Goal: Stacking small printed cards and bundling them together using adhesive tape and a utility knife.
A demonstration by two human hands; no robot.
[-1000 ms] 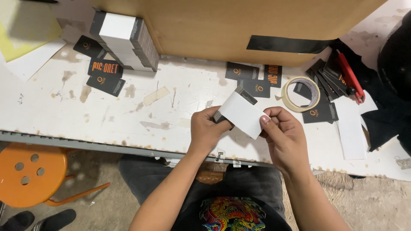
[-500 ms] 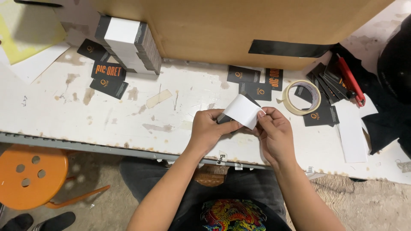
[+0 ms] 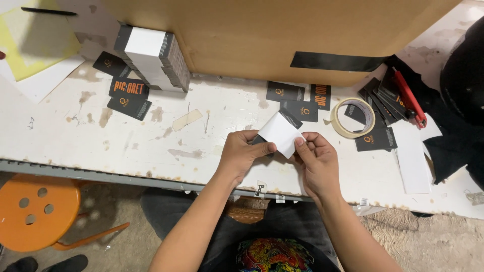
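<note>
**Lighting and picture quality**

Illumination is bright and even across the white workbench (image 3: 101, 136), with no glare or blown-out patches on its worn paint. Light arrives from above: the cardboard box (image 3: 262, 35) casts a narrow, soft-edged shadow onto the workbench directly along its lower edge. Below the workbench, the floor and the orange stool (image 3: 35, 211) are noticeably dimmer. To the right of the box, the black cloth (image 3: 454, 146) loses nearly all detail in darkness. Focus is sharp around the white card (image 3: 280, 133) in front of the box; no motion blur shows. The workbench's front edge runs slightly tilted, with mild wide-angle stretching toward the corners.
</note>
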